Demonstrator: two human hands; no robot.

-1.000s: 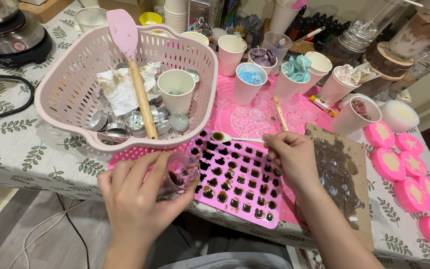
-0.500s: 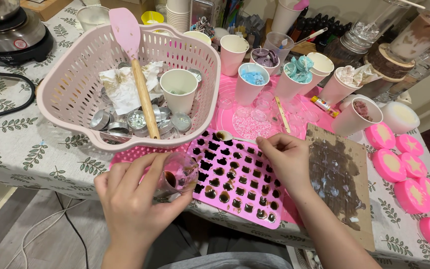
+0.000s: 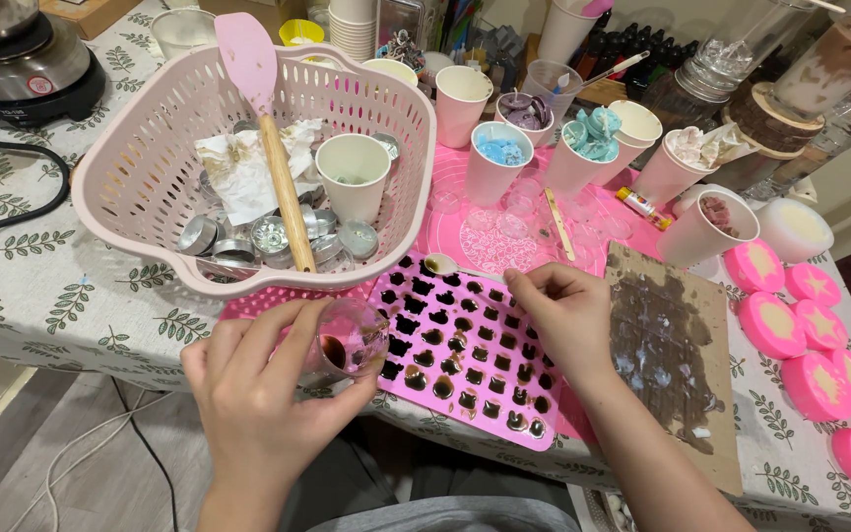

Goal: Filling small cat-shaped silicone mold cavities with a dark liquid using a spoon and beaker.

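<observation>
My left hand (image 3: 258,389) grips a small clear cup (image 3: 352,340) tilted on its side, with a little dark brown liquid in it, at the left edge of a pink silicone mould (image 3: 470,350). Many of the mould's small cavities hold the same dark liquid. My right hand (image 3: 568,315) rests on the mould's right side, fingers pinched on a thin spoon (image 3: 442,264) whose bowl lies at the mould's far edge.
A pink slotted basket (image 3: 150,167) holds a spatula, a paper cup, foil tins and tissue. Paper cups (image 3: 494,163) with coloured wax stand on a pink mat. A stained cardboard sheet (image 3: 667,365) lies right of the mould; round pink pieces (image 3: 805,360) sit further right. A black hot plate (image 3: 27,64) is far left.
My left hand has tipped the clear cup further toward the mould. My right hand has slid a little along the mould toward me. The view has shifted slightly.
</observation>
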